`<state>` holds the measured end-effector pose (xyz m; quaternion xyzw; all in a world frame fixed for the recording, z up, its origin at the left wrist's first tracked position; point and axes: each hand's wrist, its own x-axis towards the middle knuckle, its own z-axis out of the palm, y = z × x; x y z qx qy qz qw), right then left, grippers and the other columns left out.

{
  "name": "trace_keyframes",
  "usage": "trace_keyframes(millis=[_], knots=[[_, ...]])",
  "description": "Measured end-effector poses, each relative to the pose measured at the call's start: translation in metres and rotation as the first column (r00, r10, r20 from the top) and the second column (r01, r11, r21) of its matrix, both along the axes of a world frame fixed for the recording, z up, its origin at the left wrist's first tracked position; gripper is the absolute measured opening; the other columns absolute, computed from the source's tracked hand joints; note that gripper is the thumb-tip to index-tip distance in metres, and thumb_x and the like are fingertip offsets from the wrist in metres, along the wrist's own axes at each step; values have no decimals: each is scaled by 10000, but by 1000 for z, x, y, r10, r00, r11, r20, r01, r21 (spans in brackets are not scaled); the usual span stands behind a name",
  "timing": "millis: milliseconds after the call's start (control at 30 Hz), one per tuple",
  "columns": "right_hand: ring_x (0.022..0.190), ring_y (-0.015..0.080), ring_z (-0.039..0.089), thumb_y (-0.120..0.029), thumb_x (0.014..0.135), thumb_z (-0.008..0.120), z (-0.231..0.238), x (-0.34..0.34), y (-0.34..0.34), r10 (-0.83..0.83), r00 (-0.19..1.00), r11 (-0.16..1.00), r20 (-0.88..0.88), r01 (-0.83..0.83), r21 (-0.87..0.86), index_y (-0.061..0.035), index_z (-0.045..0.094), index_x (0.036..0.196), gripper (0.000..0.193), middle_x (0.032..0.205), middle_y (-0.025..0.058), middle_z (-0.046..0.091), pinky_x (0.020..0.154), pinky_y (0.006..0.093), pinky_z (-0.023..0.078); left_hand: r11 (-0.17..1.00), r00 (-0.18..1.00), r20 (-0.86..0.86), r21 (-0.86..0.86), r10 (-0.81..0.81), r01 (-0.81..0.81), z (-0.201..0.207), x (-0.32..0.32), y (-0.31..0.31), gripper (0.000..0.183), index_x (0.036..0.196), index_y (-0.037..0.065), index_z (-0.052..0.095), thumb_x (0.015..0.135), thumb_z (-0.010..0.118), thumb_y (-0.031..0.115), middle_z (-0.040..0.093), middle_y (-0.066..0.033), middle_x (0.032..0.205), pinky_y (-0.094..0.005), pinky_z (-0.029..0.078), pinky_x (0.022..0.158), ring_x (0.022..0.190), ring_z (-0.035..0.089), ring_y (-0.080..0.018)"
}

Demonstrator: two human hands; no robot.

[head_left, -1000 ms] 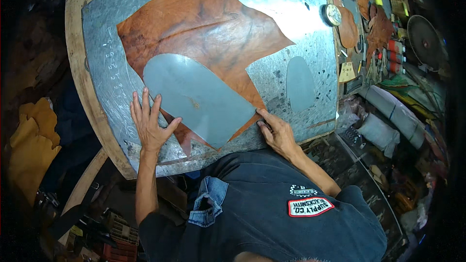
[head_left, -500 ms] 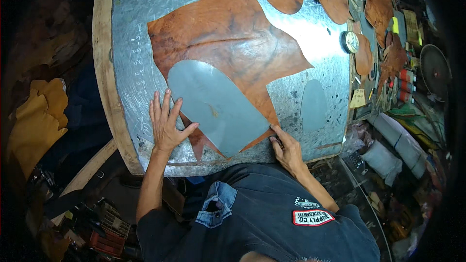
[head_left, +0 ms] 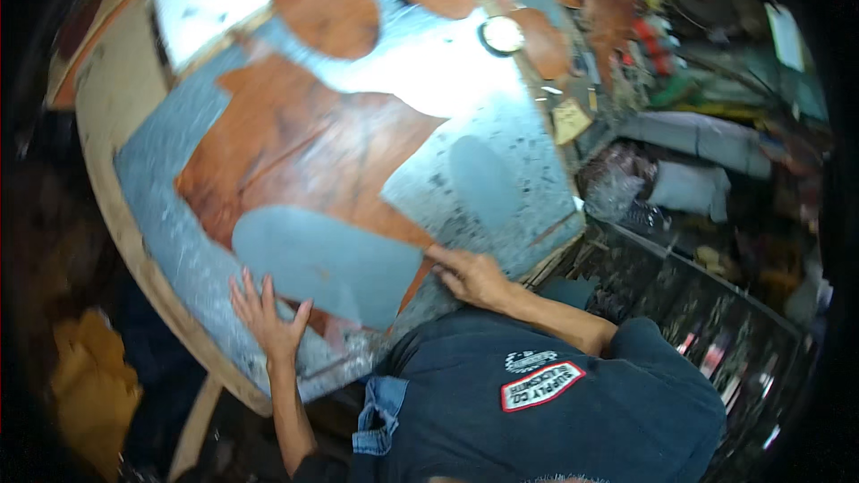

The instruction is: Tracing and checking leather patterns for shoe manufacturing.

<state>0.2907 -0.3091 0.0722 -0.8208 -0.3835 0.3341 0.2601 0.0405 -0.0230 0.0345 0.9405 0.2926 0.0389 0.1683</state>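
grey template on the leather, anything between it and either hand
Nothing visible. The left hand lies flat at the near-left edge of the grey template, and the right hand touches its right corner, on the brown leather.

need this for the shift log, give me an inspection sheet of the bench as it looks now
surface: round bench with a wooden rim, covered by a scuffed grey metal sheet.
job's things: large brown leather hide spread flat; grey pattern template lying on its near edge; a smaller grey oval shape lies to the right.
clutter: more brown leather pieces at the far side; a small round bright object; a tan tag.
grippers: left hand flat, fingers spread, beside the template; right hand fingertips at the template's right corner. Neither grasps anything.
cables: nothing seen.
surroundings: crowded shelves on the right; tan material low on the left.
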Motion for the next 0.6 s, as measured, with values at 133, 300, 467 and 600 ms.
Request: trace_keyframes(millis=[133,300,467,600], knots=[[806,395,658,-122,849,632,8,1,0,-7,998,997,-70,1,-83,-161,499,1343,513,1001,185,668,660,481,543,999,998,53,32,-24,22,-3,3,-2,788,1343,69,511,688,807,392,317,-196,1526,-613,167,1120,1410,210,-466],[783,397,653,-134,869,621,7,0,-5,3,1000,999,-25,-4,-44,-163,483,1352,502,970,189,663,652,479,540,1000,1000,1,-17,-14,14,-4,5,-4,773,1316,32,532,689,806,392,303,-200,1533,-605,148,1130,1418,194,-460],[792,404,658,-150,889,605,2,1,-6,13,999,999,-44,-14,-29,-159,484,1356,482,995,202,661,651,493,540,999,999,-34,-37,6,-7,5,9,-4,792,1336,38,507,688,808,379,295,-202,1535,-598,145,1133,1422,188,-455],[785,400,659,-158,888,617,2,0,1,23,998,1000,-51,-23,-6,-129,508,1339,465,1005,215,664,659,482,542,1000,1000,-22,-23,8,-9,0,-2,-2,802,1358,65,489,691,808,375,290,-202,1537,-597,142,1134,1427,179,-448]])
